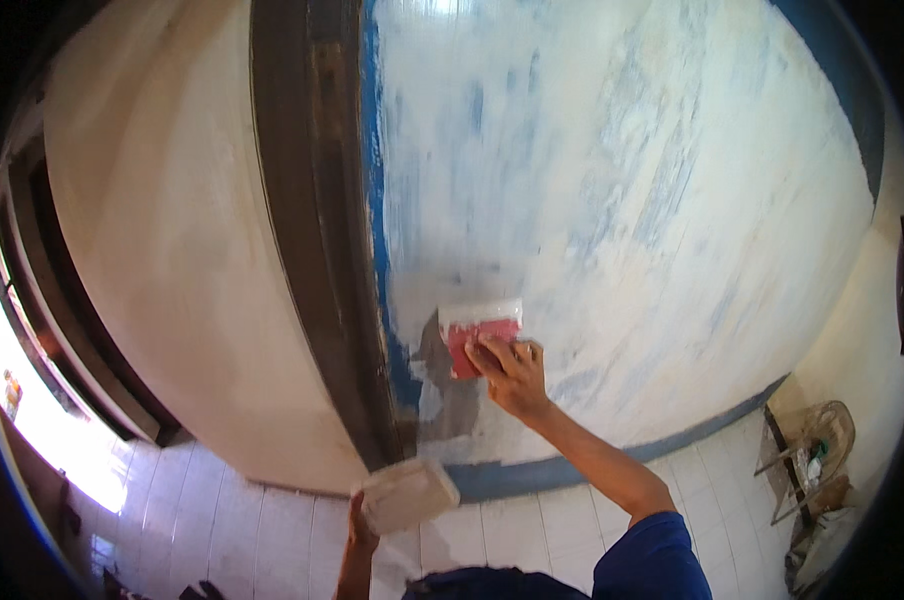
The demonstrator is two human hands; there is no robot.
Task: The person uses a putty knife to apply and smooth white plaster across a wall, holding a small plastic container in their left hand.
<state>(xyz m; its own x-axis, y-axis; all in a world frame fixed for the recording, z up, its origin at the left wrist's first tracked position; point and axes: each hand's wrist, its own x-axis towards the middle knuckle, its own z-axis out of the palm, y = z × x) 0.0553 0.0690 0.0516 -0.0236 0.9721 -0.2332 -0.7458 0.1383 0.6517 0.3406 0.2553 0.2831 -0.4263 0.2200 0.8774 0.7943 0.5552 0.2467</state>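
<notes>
So we've got both our hands busy here. Our right hand (513,375) is just below the middle of the frame, fingers closed around a red scraper (486,328), with white paste (482,311) spread along its top edge. That edge runs nearly level across the frame, and the scraper reaches up and a bit left from our knuckles, with the forearm slanting in from the lower right. It's up at the patchy white-and-blue wall (592,200), though we can't really tell if the whole edge is touching. Our left hand (363,522) is down at lower left of centre, gripping the left end of a pale board (409,497); part of that grip is hidden, so don't ask us where every finger sits. The relation that matters most, we reckon: the board lies below and slightly left of the scraper, well apart from it, its long axis running sideways and tipping up toward the right. The left hand is the one on the board; the right is the one by the wall. Just left of the scraper there's a blue strip (376,180) beside a dark door post (322,220).
</notes>
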